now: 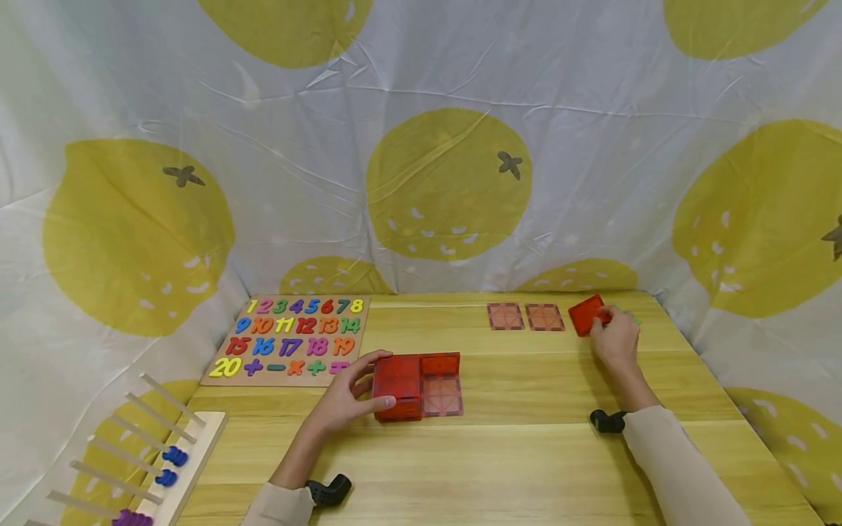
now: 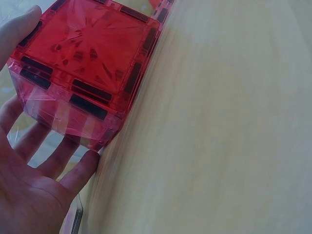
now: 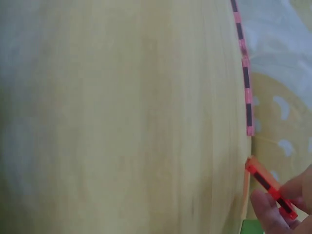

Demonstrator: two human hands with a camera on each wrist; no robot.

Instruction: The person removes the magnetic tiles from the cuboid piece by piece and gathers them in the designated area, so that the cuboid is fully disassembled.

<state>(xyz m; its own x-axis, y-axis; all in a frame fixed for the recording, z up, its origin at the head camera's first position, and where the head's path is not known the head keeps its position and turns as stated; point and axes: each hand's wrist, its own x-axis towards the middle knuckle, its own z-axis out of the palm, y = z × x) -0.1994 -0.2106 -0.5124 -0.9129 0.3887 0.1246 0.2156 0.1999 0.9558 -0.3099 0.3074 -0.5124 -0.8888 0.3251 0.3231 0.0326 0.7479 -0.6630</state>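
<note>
A cube of see-through red magnetic tiles [image 1: 397, 387] stands mid-table. My left hand [image 1: 345, 398] holds it from the left, thumb at the front and fingers spread round the far side. The left wrist view shows the fingers [image 2: 80, 173] against one wall of the cube. Joined on its right are a flat tile [image 1: 442, 397] and an upright tile [image 1: 440, 364] along that one's back edge. At the table's back right, my right hand [image 1: 617, 340] pinches a red magnetic tile [image 1: 584, 315] by its edge, tilted up from the table in the right wrist view.
Two flat red tiles [image 1: 505, 317] lie side by side left of my right hand. Something green [image 3: 252, 226] sits beneath that hand. A number board [image 1: 283, 378] lies at the back left, and a pegged wooden counting stand [image 1: 209, 431] at the front left. Lemon-print cloth hangs behind.
</note>
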